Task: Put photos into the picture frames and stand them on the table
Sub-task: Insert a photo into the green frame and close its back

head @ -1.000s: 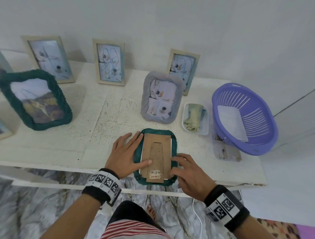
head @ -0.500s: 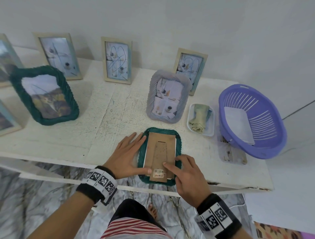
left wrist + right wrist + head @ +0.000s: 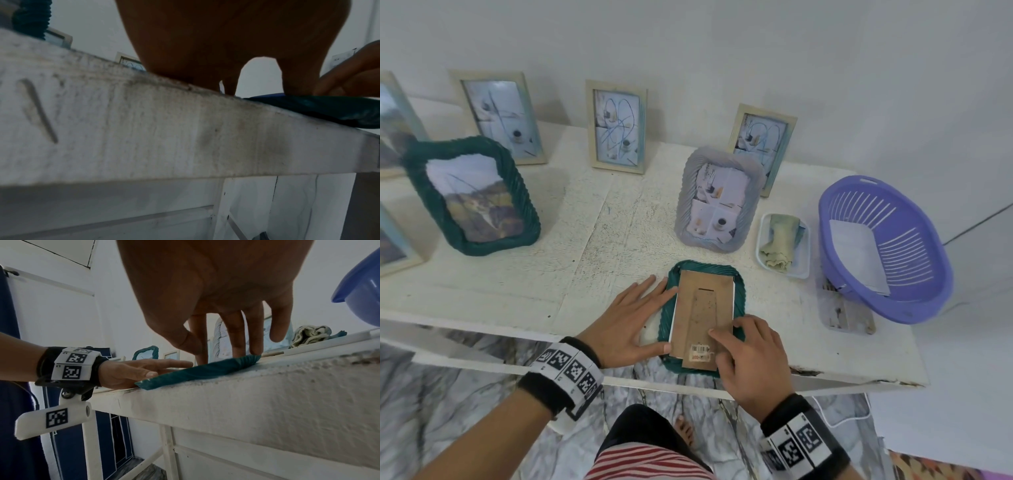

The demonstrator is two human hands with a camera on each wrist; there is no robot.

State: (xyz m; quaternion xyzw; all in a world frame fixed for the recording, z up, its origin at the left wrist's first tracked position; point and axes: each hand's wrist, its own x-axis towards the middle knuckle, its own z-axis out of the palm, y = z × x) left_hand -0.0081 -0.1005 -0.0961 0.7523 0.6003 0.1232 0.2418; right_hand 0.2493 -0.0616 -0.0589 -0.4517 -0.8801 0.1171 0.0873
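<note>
A green rope-rimmed picture frame [image 3: 705,265] lies face down at the table's front edge, its brown cardboard backing [image 3: 703,301] up. My left hand [image 3: 626,322] lies flat on the table against the frame's left side, with the thumb touching the backing's lower left corner. My right hand [image 3: 750,353] presses its fingertips on the lower right of the backing, beside the barcode label. The right wrist view shows the right hand [image 3: 216,288] above the frame [image 3: 205,369], fingers pointing down onto it, and the left hand [image 3: 127,371] flat beside it. In the left wrist view the frame's edge [image 3: 318,107] overhangs the table rim.
Standing on the table [image 3: 585,240] are a green frame [image 3: 472,195], a grey frame [image 3: 719,202] and several wooden frames [image 3: 616,126] along the wall. At the right are a small tray with a cloth [image 3: 784,245] and a purple basket [image 3: 887,250] holding a white sheet.
My right hand has slid from the frame's right edge onto the lower part of the backing near the label. The left hand and the frame have stayed in place.
</note>
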